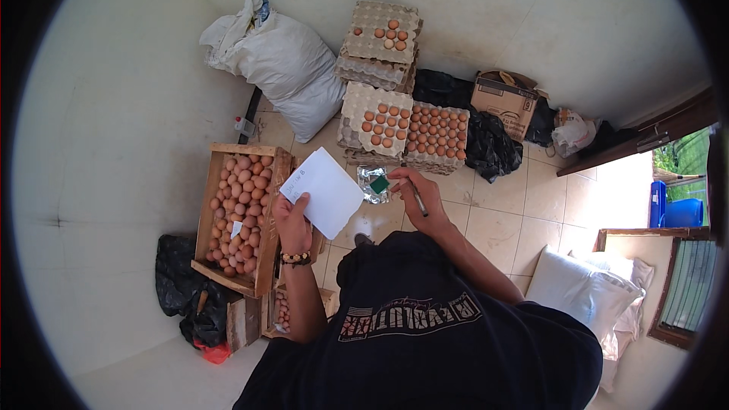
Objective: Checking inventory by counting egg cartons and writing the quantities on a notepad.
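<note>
My left hand [292,222] grips a white sheet or pad of paper [325,196] by its lower left edge, thumb on top. A little handwriting shows near the paper's left corner. In my right hand [420,196] a dark pen [418,200] lies between the fingers, pointing down toward the wrist. Beside those fingertips is a shiny silver packet [373,196] with a small green square [379,184] on it; I cannot tell whether the fingers touch it. Left of the paper stands a wooden crate [263,258] full of brown eggs [241,201].
Stacked egg trays [355,118] stand ahead, some holding eggs. A white sack [281,64] leans by the wall. Black bags [490,148] and a cardboard box [503,106] lie at far right. A smaller egg crate [323,302] sits low left; white sacks [581,288] lie right, near an open doorway.
</note>
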A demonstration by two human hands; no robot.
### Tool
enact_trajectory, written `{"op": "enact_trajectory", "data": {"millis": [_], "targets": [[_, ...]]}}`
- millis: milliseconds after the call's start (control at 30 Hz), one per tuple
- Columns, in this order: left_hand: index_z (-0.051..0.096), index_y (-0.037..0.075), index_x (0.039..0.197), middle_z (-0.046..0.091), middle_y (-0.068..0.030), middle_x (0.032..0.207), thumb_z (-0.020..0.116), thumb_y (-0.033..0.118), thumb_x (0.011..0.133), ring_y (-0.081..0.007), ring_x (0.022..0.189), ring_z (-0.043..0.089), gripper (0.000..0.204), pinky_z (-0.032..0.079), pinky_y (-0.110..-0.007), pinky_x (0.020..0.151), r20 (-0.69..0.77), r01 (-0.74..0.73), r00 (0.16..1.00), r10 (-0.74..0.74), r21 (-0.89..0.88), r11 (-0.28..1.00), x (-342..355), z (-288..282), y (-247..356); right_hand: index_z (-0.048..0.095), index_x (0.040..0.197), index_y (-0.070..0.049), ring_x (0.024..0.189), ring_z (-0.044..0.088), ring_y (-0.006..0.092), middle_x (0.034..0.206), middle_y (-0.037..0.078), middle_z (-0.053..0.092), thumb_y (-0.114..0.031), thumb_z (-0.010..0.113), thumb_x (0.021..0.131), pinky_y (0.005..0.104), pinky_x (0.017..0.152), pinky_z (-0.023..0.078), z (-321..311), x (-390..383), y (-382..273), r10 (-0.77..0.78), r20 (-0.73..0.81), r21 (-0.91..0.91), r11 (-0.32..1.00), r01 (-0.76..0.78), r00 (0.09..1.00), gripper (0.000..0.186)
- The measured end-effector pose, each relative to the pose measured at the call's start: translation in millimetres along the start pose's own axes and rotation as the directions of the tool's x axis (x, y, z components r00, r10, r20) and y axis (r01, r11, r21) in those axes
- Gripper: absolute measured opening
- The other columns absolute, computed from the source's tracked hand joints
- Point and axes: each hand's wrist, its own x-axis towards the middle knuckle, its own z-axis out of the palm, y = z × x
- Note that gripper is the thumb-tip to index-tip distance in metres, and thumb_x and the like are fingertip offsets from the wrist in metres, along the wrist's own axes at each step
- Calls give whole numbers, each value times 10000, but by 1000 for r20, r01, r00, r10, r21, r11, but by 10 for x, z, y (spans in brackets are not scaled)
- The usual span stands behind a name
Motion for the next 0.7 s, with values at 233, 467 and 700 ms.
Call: {"op": "enact_trajectory", "data": {"millis": [233, 467, 700], "targets": [[515, -70, 1219, 645, -123, 1139, 545, -78, 877, -172, 1006, 637, 344, 502, -289, 874, -6, 8, 1000, -8, 1, 1000, -10, 23, -5, 562, 1079, 19, 764, 684, 205, 845, 134, 650, -44, 466, 937, 290, 652, 494, 25, -10, 96, -13, -59, 35, 999, 16, 998, 182], [524, -70, 1202, 647, -121, 1133, 544, -78, 876, -168, 986, 642, 326, 503, -282, 861, 3, -12, 1000, 12, 10, 1000, -1, 24, -2, 572, 1068, 19, 738, 659, 193, 843, 130, 647, -44, 470, 935, 293, 655, 485, -92, 121, 207, -53, -136, -105, 994, 39, 989, 180], [539, -71, 1180, 653, -117, 1111, 543, -81, 870, -166, 975, 643, 310, 499, -279, 855, -18, -7, 1000, 8, 28, 1000, -8, 21, -9, 582, 1034, 11, 739, 649, 186, 844, 126, 647, -45, 497, 924, 298, 653, 478, -35, 112, 139, -65, -97, 26, 997, 67, 993, 150]]}}
